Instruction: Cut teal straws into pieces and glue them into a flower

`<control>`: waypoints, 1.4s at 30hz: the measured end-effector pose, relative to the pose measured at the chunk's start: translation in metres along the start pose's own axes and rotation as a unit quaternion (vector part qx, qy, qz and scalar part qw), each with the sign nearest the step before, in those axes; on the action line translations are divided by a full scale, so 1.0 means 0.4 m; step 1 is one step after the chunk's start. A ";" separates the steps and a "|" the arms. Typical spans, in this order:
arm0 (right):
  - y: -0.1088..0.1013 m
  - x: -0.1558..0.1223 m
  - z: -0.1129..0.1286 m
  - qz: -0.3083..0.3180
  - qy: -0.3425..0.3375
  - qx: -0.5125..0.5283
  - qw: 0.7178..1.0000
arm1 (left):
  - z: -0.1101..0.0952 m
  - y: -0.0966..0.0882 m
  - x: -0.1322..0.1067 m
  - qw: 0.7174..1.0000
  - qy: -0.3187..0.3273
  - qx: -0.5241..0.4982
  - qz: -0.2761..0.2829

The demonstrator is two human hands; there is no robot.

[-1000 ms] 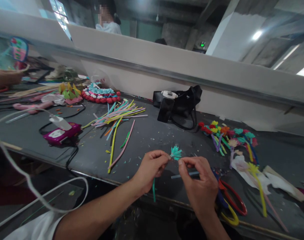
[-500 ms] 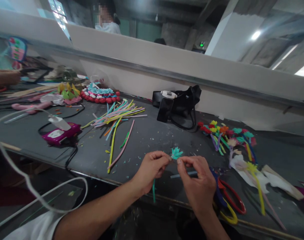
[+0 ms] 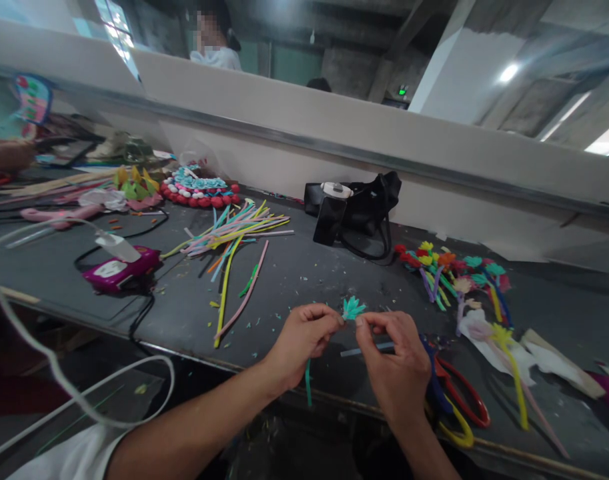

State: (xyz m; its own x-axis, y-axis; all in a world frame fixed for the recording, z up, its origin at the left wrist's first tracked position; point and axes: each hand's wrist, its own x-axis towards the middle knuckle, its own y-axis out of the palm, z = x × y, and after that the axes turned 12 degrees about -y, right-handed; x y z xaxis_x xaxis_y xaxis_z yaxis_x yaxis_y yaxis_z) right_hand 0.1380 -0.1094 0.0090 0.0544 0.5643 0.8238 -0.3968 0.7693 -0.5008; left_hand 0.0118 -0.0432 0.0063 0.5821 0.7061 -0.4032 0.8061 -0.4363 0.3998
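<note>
My left hand (image 3: 304,337) is closed in a pinch on the stem of a small teal foam flower (image 3: 353,308); the teal stem (image 3: 308,383) hangs down below my fist. My right hand (image 3: 397,363) is also pinched, with thumb and forefinger at the base of the flower head. Both hands hover just above the near edge of the dark worktable (image 3: 294,273). A short pale blue strip (image 3: 367,349) lies on the table under my right hand.
Loose coloured foam strips (image 3: 234,237) lie at centre left, a magenta glue gun (image 3: 121,270) with cords to the left, a black bag (image 3: 357,210) at the back, finished foam flowers (image 3: 454,273) at right, and scissors with red and yellow handles (image 3: 459,403) beside my right wrist. Another person's hand (image 3: 7,157) rests far left.
Both hands stay pinched on the teal flower with only slight finger movement; the view has shifted a little.
</note>
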 end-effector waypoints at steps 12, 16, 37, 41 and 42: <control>-0.004 0.000 -0.001 0.002 0.004 -0.014 1.000 | -0.001 -0.001 -0.003 1.000 0.004 0.004 0.011; -0.003 0.001 -0.003 0.001 0.002 -0.019 1.000 | -0.001 0.000 -0.004 1.000 0.005 0.003 0.017; -0.037 -0.007 -0.018 -0.049 0.016 -0.031 0.998 | -0.004 -0.006 0.001 0.996 -0.009 -0.014 0.092; -0.033 -0.016 -0.043 0.024 0.076 0.019 0.997 | -0.007 -0.005 -0.001 0.995 -0.010 -0.011 0.094; -0.031 -0.019 -0.051 0.056 0.082 0.043 0.994 | -0.008 -0.005 -0.002 0.995 -0.009 -0.011 0.096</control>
State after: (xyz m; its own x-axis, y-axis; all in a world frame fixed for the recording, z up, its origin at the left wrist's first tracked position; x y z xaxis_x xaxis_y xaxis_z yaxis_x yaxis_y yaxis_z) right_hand 0.1610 -0.1171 0.0036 0.1509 0.6921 0.7058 -0.4860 0.6737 -0.5568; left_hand 0.0094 -0.0412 0.0086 0.7266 0.6013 -0.3323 0.6779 -0.5491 0.4887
